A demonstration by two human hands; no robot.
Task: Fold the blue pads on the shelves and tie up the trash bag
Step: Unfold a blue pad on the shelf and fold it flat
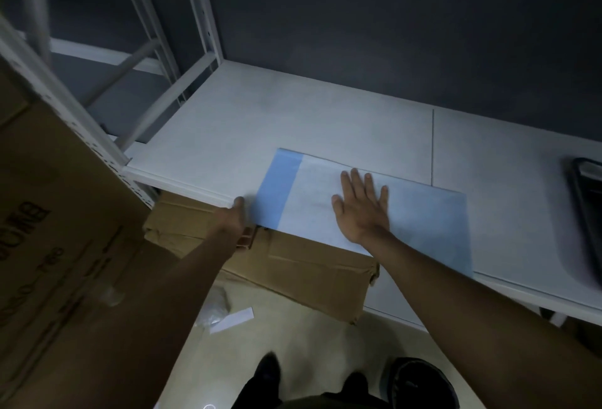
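A blue pad (423,223) lies folded flat on the white shelf (260,122), its near edge hanging a little over the shelf front. Its white quilted middle faces up between blue borders. My right hand (361,210) presses flat on the pad's middle with fingers spread. My left hand (236,215) is at the pad's near left corner by the shelf's front edge, thumb on top and fingers hidden underneath. No trash bag is clearly in view.
A large cardboard box (55,245) stands at the left against the shelf post. Flattened cardboard (293,265) lies under the shelf. A black tray-like object (586,213) sits at the shelf's right end. White scraps (231,319) lie on the floor.
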